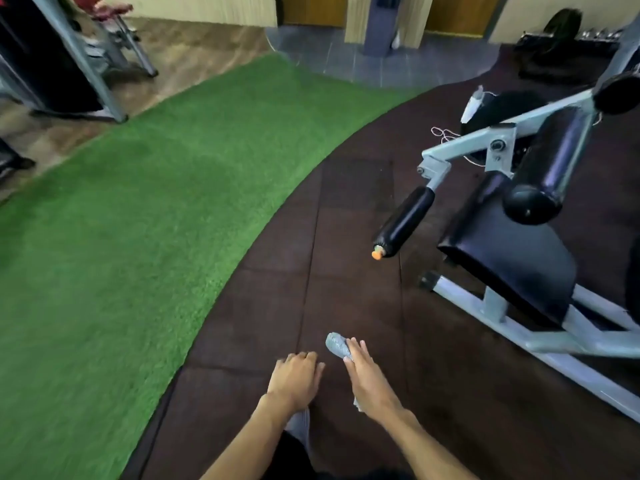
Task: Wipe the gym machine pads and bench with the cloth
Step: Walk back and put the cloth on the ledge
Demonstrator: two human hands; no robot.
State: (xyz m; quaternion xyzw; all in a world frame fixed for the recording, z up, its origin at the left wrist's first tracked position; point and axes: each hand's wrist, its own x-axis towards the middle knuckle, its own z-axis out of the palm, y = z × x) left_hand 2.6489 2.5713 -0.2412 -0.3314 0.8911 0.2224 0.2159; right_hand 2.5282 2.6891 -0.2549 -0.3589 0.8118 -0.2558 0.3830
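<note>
A grey cloth is held in my right hand, with its bunched end sticking out past my fingertips. My left hand hangs beside it, fingers curled loosely, holding nothing. Both hands are low in the view over the dark rubber floor. The gym machine stands to the right: a black bench pad on a grey frame, a black roller pad with an orange end cap pointing toward me, and a larger black roller pad above the bench. The hands are well short of the machine.
Green artificial turf covers the floor to the left of the curved rubber mat. Another machine frame stands at the far left. Weight plates lie at the back right. A white cord lies on the floor by the machine.
</note>
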